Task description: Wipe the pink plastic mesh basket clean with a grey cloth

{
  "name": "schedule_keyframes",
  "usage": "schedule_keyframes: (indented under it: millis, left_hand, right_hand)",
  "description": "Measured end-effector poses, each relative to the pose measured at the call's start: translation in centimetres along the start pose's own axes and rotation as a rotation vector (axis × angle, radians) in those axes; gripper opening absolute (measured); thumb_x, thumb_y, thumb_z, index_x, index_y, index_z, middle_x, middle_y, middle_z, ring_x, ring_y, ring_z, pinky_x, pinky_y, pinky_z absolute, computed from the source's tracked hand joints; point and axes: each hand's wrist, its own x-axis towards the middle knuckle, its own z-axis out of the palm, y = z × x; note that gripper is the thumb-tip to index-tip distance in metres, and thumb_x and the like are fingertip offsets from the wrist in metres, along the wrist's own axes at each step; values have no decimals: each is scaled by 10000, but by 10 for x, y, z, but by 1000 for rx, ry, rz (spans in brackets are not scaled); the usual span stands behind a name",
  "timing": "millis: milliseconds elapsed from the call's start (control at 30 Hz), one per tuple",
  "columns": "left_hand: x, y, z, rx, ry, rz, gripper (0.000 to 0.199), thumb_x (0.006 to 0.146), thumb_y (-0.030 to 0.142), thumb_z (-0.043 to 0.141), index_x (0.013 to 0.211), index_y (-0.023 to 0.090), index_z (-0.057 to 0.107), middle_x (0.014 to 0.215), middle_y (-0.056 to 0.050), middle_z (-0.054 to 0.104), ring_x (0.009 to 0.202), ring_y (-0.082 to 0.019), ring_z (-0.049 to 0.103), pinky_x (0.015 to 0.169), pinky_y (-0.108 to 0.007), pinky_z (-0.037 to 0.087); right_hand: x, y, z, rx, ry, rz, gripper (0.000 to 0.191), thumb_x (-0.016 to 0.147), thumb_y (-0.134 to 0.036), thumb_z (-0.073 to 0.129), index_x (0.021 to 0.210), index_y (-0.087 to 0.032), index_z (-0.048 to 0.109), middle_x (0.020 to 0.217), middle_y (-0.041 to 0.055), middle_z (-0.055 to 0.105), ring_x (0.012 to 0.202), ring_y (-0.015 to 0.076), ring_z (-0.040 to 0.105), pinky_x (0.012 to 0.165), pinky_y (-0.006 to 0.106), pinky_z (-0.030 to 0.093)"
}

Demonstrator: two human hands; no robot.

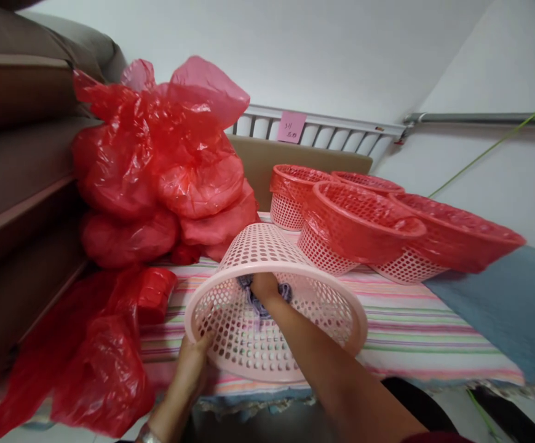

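Note:
A pale pink perforated basket (277, 267) lies tipped on its side on the striped cloth (406, 326), its mouth facing me. My left hand (198, 347) grips the left part of its rim, fingers against the perforated wall. My right hand (265, 286) reaches deep inside the basket and is closed on a bluish-grey cloth (285, 292) near the bottom; part of the cloth shows on both sides of the hand.
Filled red plastic bags (166, 160) are piled at the left back, with loose red bags (106, 363) in front. Several upright baskets lined with red plastic (364, 212) stand at the right. Brown padded stacks (18, 147) border the left side.

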Motion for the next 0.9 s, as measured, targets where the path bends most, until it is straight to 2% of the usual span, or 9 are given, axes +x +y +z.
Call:
schedule_keyframes:
  millis: [100,200,267,333,400,500,633,733,900]
  left_hand:
    - [-14,-20,3,-17,-16,-7,714,662,265,804,1335,174,584,1271,-152,698,1207,-330,629,1100,-493,407]
    - [-17,-32,1,27,19,14,650,671,287,788,1291,188,624,1234,-132,720,1207,-325,629,1098,-481,410]
    - [-15,-34,-1,24,20,10,610,658,303,788,1245,204,654,1233,-121,723,1184,-324,644,1068,-472,444]
    - [-11,-34,-2,29,10,-19,574,652,320,789,1205,213,676,1216,-115,732,1161,-324,659,1041,-469,468]
    - [-9,-35,-3,42,12,-30,556,654,331,793,1187,213,685,1202,-114,738,1169,-324,654,1044,-470,462]
    - [-9,-38,-4,25,29,-12,602,642,318,804,1219,217,666,1272,-120,703,1206,-332,628,1034,-477,468]
    - [-12,-44,-4,34,25,-13,689,659,300,792,1313,191,606,1278,-155,692,1197,-349,629,1049,-517,446]
    - [-13,-46,-4,36,29,-16,664,689,274,774,1321,184,593,1261,-150,701,1256,-327,590,1112,-499,385]
    - [-12,-28,-2,69,-12,-60,622,712,285,775,1303,200,598,1312,-152,670,1239,-348,598,1078,-526,425]
  right_hand:
    - [-31,0,-16,-77,45,90,429,823,-121,479,1210,-211,641,1294,104,637,1292,281,492,1114,437,330]
    - [-89,-9,-22,-174,-99,131,458,751,-60,495,1161,-180,662,1215,133,658,1212,299,549,1051,423,395]
    - [-135,-20,-20,-172,-234,31,472,659,-24,534,1076,-182,689,1170,133,660,1140,293,582,1006,388,429]
    - [-172,-29,-17,-96,-274,-37,539,601,-38,582,1099,-223,675,1205,104,634,1145,282,570,990,368,442]
    - [-187,-34,-15,-63,-289,-56,545,581,-41,591,1079,-247,675,1161,79,639,1108,266,579,954,349,461]
    - [-160,-30,-13,-115,-241,7,513,623,-32,565,1080,-238,675,1113,82,654,1069,257,597,929,339,464]
    - [-77,-16,-4,-87,-48,128,501,753,-78,534,1228,-205,625,1257,120,631,1231,291,532,1048,404,396]
    - [-29,-5,7,89,109,86,421,904,-213,453,1306,-233,578,1369,80,582,1343,263,435,1133,433,314]
    - [-4,3,18,196,171,120,424,963,-328,409,1358,-238,533,1401,74,563,1352,255,418,1117,450,343]
